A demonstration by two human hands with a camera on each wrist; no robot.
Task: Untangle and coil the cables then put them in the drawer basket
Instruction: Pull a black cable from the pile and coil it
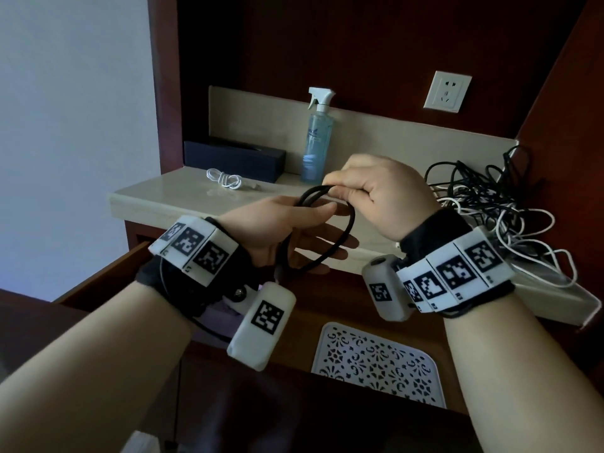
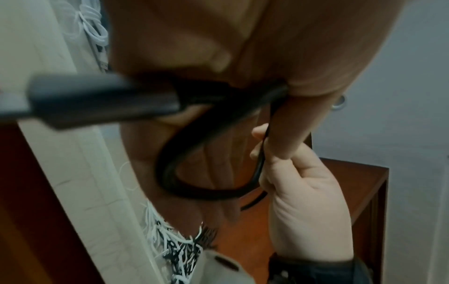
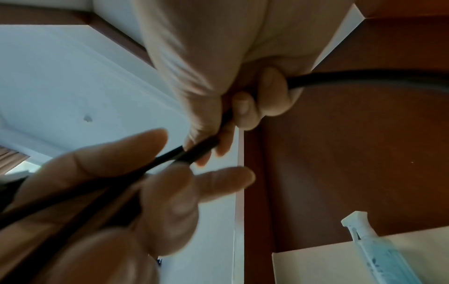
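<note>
My left hand was held flat with the palm turned toward my right, fingers straight and loose, and the black cable ran round it in a loop; the left-wrist view showed the cable's thick black plug end lying close against the heel of that hand, blurred. My right hand, just above and beyond the left fingertips, was closed round the same cable, thumb and curled fingers pinching two strands together where the loop crossed over the left hand's top edge. The loop hung free of the counter, between my two hands. Directly below my wrists sat the open wooden drawer, and inside it, under my right wrist, the white perforated basket. Behind my right hand, on the beige counter, lay a tangled heap of black and white cables, well apart from the loop I held. Beyond my left fingertips a small coiled white cable rested on the counter, near a dark box, and a spray bottle stood upright just past my right knuckles, below a wall socket.
</note>
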